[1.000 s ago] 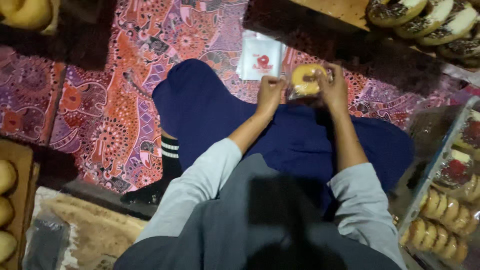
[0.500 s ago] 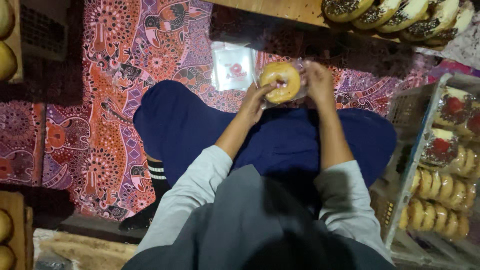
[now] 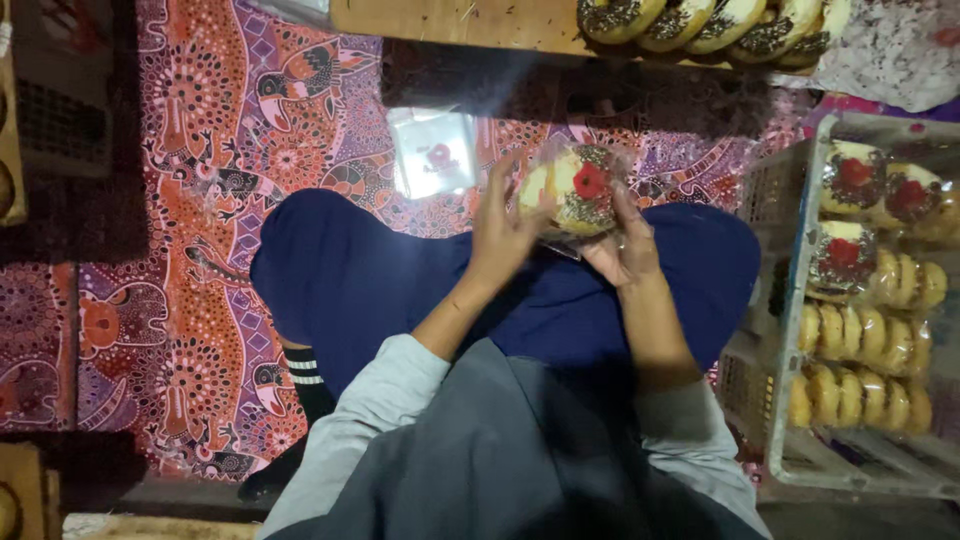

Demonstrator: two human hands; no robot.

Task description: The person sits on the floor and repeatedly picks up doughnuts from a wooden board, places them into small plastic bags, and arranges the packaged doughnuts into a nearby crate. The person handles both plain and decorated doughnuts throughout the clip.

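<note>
Since half a second ago the doughnut [image 3: 575, 190] has been turned in its clear bag, so that a face with dark sprinkles and a round red sticker is now shown where a plain pale ring was seen before; from this it is judged that the bagging is nearly done and the packet is being closed or checked. The doughnut is held above the lap, gripped from below and behind by the right hand [image 3: 622, 245], while the left hand [image 3: 500, 228] is laid against its near side with the fingers half spread. On the patterned mat, just beyond the hands, a small stack of clear square bags [image 3: 433, 152] with a red round mark is seen. At the right, a pale plastic crate [image 3: 790, 300] is filled with bagged doughnuts, some bearing red stickers. At the top, sprinkled doughnuts [image 3: 700, 20] are lined on a wooden bench [image 3: 450, 20].
</note>
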